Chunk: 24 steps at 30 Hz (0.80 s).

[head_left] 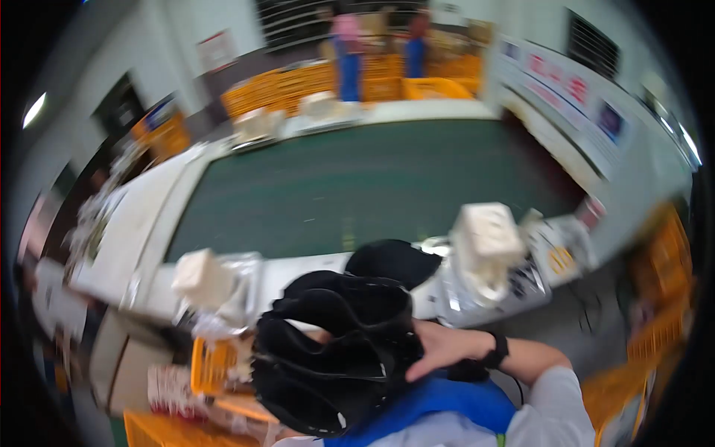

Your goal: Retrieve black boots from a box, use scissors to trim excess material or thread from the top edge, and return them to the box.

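A stack of black caps fills the near foreground, pressed against the person's chest above a blue garment, with the stack clear of the bench and carried at body height. The right hand, a dark band at its wrist, lies flat and spread across the side of the stack, fingers extended rather than curled, steadying it. The left hand is hidden behind the caps; whether it grips them cannot be told. Judging by the picture, the caps are gathered and nested but not yet set down anywhere. The caps look soft, curved-brimmed and matte, nested one inside another. Beyond, the white bench runs past, its near edge carrying a further black cap and two pale moulded forms on clear wrapping. Orange crates sit below the bench's left end. The picture is motion-blurred.
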Each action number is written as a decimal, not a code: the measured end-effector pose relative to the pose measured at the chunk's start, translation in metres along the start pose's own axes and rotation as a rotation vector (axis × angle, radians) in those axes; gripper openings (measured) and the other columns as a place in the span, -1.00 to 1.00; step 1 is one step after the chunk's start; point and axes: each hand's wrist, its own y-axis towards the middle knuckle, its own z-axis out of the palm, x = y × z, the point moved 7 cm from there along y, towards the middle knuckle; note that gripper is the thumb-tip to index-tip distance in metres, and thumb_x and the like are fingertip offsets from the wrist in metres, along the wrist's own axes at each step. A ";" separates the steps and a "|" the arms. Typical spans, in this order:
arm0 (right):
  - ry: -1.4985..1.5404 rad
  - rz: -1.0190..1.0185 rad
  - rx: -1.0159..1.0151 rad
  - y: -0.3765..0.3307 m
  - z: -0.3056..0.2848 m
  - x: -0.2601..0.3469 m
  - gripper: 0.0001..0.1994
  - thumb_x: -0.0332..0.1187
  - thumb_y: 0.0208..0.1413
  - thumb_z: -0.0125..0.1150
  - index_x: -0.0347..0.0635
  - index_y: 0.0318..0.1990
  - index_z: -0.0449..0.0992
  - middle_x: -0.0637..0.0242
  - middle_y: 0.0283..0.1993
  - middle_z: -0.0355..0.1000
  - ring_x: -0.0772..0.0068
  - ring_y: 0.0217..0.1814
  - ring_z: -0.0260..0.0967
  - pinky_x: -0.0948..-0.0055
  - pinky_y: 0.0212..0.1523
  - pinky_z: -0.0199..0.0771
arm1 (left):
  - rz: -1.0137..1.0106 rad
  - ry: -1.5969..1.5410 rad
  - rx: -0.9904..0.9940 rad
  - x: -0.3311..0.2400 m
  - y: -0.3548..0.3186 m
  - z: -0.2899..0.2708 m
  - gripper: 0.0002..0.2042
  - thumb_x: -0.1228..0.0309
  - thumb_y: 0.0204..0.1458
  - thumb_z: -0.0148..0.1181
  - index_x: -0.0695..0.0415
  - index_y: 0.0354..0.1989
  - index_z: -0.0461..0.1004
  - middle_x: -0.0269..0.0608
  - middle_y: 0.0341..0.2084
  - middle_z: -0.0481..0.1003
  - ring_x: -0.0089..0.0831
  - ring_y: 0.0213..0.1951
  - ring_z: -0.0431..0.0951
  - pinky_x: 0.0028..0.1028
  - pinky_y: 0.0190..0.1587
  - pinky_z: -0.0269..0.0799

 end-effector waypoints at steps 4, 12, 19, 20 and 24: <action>-0.058 -0.132 -0.336 -0.136 -0.050 0.004 0.20 -0.02 -0.34 0.46 -0.43 0.28 -0.33 -0.09 0.34 -0.20 0.14 0.40 -0.25 0.34 0.35 -0.24 | 0.150 0.240 0.240 -0.022 0.058 0.067 -0.69 0.47 -0.09 0.20 0.23 -0.12 0.45 -0.21 -0.19 0.50 -0.53 -0.14 0.46 -0.46 -0.05 0.33; 0.004 -0.239 -1.050 -0.384 -0.095 -0.016 -0.22 -0.38 -0.25 0.38 -0.39 0.15 0.07 0.14 0.05 0.28 0.41 0.10 0.19 0.43 0.14 0.19 | 0.643 0.480 0.553 -0.115 0.207 0.311 -0.71 0.45 -0.11 0.23 0.24 -0.17 0.48 -0.18 -0.24 0.53 -0.57 -0.19 0.48 -0.49 -0.12 0.36; 0.211 -0.202 -1.875 -0.585 -0.053 -0.042 -0.42 -0.42 -0.17 0.30 -0.40 0.04 0.23 0.22 -0.06 0.33 0.50 -0.05 0.26 0.50 -0.01 0.29 | 0.519 0.148 0.921 -0.255 0.192 0.562 -0.65 0.45 -0.32 0.38 0.33 -0.31 0.50 -0.12 -0.37 0.55 -0.38 -0.31 0.54 -0.46 -0.18 0.42; 0.268 -0.283 -1.940 -0.601 -0.044 -0.045 -0.43 -0.43 -0.17 0.30 -0.40 0.04 0.23 0.22 -0.06 0.33 0.51 -0.06 0.28 0.51 -0.02 0.30 | 0.525 0.084 1.038 -0.250 0.193 0.589 -0.68 0.45 -0.30 0.36 0.34 -0.33 0.50 -0.11 -0.38 0.54 -0.40 -0.32 0.53 -0.44 -0.19 0.42; 0.318 -0.537 -2.182 -0.657 -0.010 -0.072 -0.46 -0.48 -0.18 0.25 -0.36 0.04 0.24 0.25 -0.07 0.35 0.52 -0.09 0.32 0.51 -0.05 0.34 | 0.566 0.171 1.405 -0.271 0.171 0.688 -0.57 0.38 -0.25 0.35 0.38 -0.21 0.41 -0.04 -0.29 0.52 -0.35 -0.24 0.52 -0.43 -0.13 0.40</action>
